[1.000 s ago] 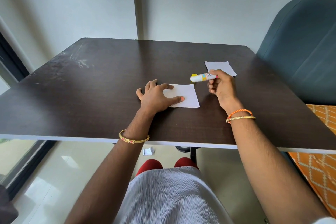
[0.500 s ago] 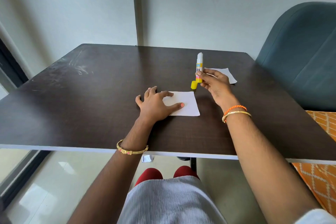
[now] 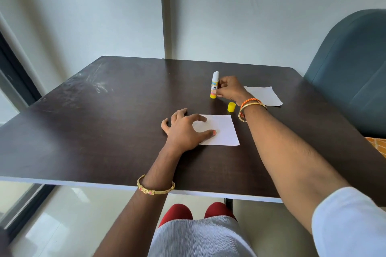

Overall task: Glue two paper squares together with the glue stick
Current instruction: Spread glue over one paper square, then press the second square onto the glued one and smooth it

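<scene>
A white paper square (image 3: 221, 131) lies on the dark table (image 3: 104, 131) in front of me. My left hand (image 3: 183, 129) rests on its left part with spread fingers, thumb and forefinger on the sheet. A white and yellow glue stick (image 3: 214, 85) stands upright on the table behind the square. My right hand (image 3: 228, 89) pinches its lower half from the right. A small yellow cap (image 3: 231, 107) stands on the table between the stick and the near square. The second paper square (image 3: 264, 95) lies farther right, partly hidden by my right wrist.
A blue-grey padded chair (image 3: 351, 69) stands at the table's right side. The table's far edge meets a pale wall (image 3: 229, 16). A dark window frame (image 3: 12, 64) runs down the left. My knees show below the white front edge (image 3: 83, 183).
My right hand turned the glue stick from lying sideways to upright and set it down on the table farther back. The yellow cap now sits apart on the table. My left hand stayed on the paper.
</scene>
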